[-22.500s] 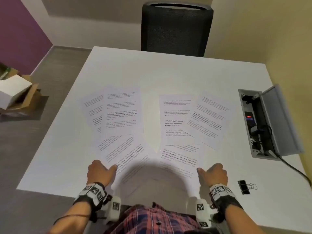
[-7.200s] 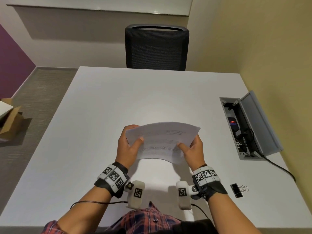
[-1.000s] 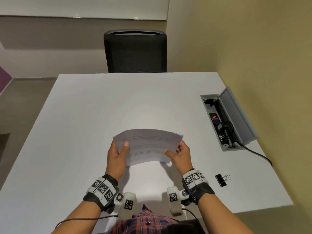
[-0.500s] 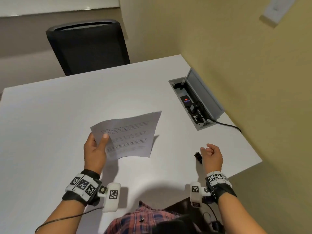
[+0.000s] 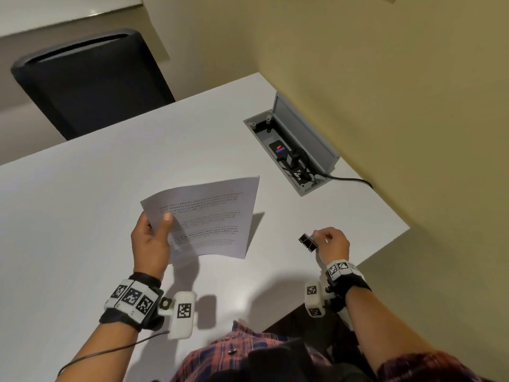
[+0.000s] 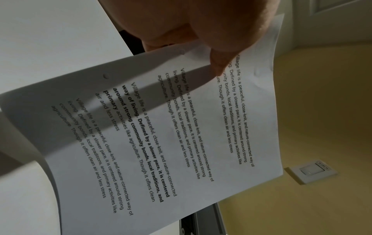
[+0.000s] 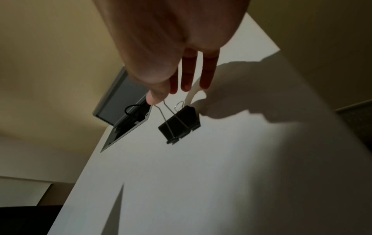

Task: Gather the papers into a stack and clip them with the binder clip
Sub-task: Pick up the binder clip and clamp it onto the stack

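The stack of printed papers (image 5: pixel 209 219) hangs above the white table (image 5: pixel 82 216), held only by my left hand (image 5: pixel 150 238), which pinches its near left corner with the thumb on top. In the left wrist view the top sheet of the stack (image 6: pixel 161 127) fills the frame under my left hand (image 6: pixel 201 39). My right hand (image 5: pixel 330 241) is off to the right near the table's edge and pinches the wire handle of the black binder clip (image 5: pixel 308 242). The clip (image 7: pixel 180 124) dangles just above the table below my right hand (image 7: pixel 159 95).
An open grey cable box (image 5: pixel 297 150) with plugs and a black cord is set into the table at the right, also seen as the cable box (image 7: pixel 122 108) beyond the clip. A black chair (image 5: pixel 91 86) stands at the far side. A yellow wall runs along the right.
My right hand let go of the papers, reached right to the clip and has lifted it off the table by its handle. The left hand alone keeps the stack raised.
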`<state>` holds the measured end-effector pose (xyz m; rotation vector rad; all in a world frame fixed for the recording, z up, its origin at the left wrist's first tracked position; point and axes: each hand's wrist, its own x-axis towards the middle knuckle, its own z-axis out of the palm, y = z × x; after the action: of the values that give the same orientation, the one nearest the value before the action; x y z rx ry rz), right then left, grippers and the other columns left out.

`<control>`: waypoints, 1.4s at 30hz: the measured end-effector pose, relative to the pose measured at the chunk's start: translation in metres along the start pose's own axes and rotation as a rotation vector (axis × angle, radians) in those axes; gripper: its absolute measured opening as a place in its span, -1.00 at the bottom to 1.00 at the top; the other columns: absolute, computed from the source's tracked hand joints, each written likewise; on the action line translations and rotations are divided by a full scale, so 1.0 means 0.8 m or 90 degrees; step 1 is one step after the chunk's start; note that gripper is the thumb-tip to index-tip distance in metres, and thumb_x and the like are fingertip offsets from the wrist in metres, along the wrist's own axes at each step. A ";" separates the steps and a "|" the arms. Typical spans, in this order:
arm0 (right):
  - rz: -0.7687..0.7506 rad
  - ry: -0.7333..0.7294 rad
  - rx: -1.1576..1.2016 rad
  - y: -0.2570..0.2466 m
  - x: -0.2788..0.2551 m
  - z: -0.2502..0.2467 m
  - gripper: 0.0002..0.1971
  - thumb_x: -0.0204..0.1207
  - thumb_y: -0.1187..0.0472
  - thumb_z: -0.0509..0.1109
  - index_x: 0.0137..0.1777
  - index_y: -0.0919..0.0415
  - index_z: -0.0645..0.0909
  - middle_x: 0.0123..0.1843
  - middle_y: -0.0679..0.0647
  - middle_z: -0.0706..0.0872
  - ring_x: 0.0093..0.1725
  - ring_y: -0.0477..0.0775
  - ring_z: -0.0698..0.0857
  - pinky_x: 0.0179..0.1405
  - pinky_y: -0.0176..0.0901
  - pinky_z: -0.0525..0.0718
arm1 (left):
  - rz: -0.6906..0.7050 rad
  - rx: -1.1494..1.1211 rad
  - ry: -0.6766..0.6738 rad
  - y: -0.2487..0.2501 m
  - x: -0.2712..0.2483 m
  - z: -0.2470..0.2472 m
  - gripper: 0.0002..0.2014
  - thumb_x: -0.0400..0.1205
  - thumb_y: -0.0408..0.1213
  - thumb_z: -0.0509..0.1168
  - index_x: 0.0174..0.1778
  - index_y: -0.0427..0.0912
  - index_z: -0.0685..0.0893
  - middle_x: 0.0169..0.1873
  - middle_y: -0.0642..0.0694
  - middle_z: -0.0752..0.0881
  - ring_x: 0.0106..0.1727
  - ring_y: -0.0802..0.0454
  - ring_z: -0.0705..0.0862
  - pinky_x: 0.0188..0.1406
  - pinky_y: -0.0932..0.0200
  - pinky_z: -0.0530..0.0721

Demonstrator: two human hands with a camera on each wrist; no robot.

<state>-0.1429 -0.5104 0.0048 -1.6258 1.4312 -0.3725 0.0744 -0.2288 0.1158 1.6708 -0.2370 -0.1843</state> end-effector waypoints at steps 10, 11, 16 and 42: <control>-0.050 -0.143 0.116 -0.026 -0.033 -0.004 -0.95 0.52 0.61 0.32 -0.08 0.65 0.60 0.25 0.48 0.63 0.07 -0.03 0.72 -0.36 -0.76 0.53 | -0.006 -0.002 0.008 -0.002 -0.003 -0.006 -0.80 0.68 -0.35 0.27 0.01 0.10 0.65 -0.04 0.07 0.74 -0.04 0.22 0.72 0.02 0.16 0.63; -0.074 -0.162 0.121 -0.033 -0.037 -0.004 -0.93 0.53 0.60 0.33 -0.06 0.67 0.59 0.26 0.45 0.63 0.06 -0.12 0.74 -0.35 -0.76 0.53 | -0.009 -0.002 0.010 -0.003 -0.004 -0.007 -0.81 0.67 -0.34 0.27 0.03 0.08 0.65 -0.04 0.06 0.74 -0.02 0.16 0.72 0.04 0.13 0.63; -0.177 -0.228 0.180 -0.083 -0.050 -0.005 -0.95 0.57 0.52 0.31 -0.07 0.54 0.59 0.21 0.16 0.60 -0.08 -0.35 0.77 -0.29 -0.70 0.59 | -0.018 -0.004 0.018 -0.009 -0.010 -0.013 -0.81 0.68 -0.35 0.27 0.19 -0.19 0.63 0.00 -0.02 0.75 0.07 -0.06 0.71 0.12 0.01 0.66; -0.962 -0.495 0.056 -0.340 -0.203 0.070 -0.56 0.58 0.35 0.36 0.46 0.41 0.51 0.27 0.19 0.72 0.29 0.07 0.70 0.41 -0.14 0.60 | 0.020 0.016 0.039 0.007 -0.057 -0.059 -0.85 0.63 -0.15 0.29 0.08 0.10 0.69 0.00 0.17 0.80 0.09 0.12 0.74 0.12 0.07 0.67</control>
<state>0.0224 -0.3636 0.2385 -2.1421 -0.5494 -0.4992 0.0425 -0.1719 0.1257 1.6941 -0.2191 -0.1068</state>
